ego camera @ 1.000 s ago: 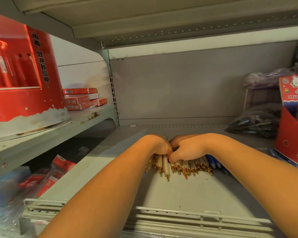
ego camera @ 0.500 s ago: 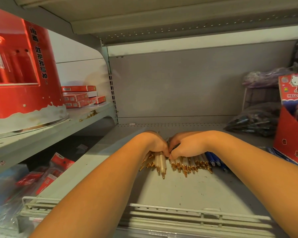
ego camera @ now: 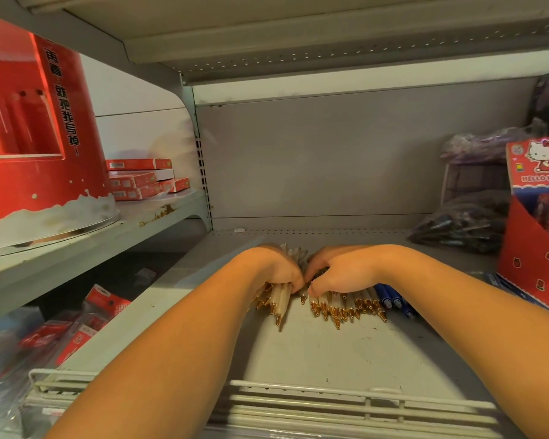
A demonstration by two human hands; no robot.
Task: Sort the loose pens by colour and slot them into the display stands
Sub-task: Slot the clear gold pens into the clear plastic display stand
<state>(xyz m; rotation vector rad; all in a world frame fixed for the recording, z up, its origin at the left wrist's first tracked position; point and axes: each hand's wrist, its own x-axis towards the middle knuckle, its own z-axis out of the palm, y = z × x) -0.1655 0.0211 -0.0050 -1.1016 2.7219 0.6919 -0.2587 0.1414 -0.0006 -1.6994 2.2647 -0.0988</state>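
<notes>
2 bare hands work on a grey metal shelf (ego camera: 314,350). At far left, on a higher shelf, stands a red display stand (ego camera: 35,128) beside red boxes (ego camera: 140,179). The left hand (ego camera: 276,267) has its fingers clamped on a bundle of cream pens with gold tips (ego camera: 278,301). The right hand (ego camera: 339,270) presses curled fingers on a row of gold-tipped pens (ego camera: 346,307) lying on the shelf. Blue pens (ego camera: 390,297) lie just beside them. A Hello Kitty display box (ego camera: 539,223) stands far right.
</notes>
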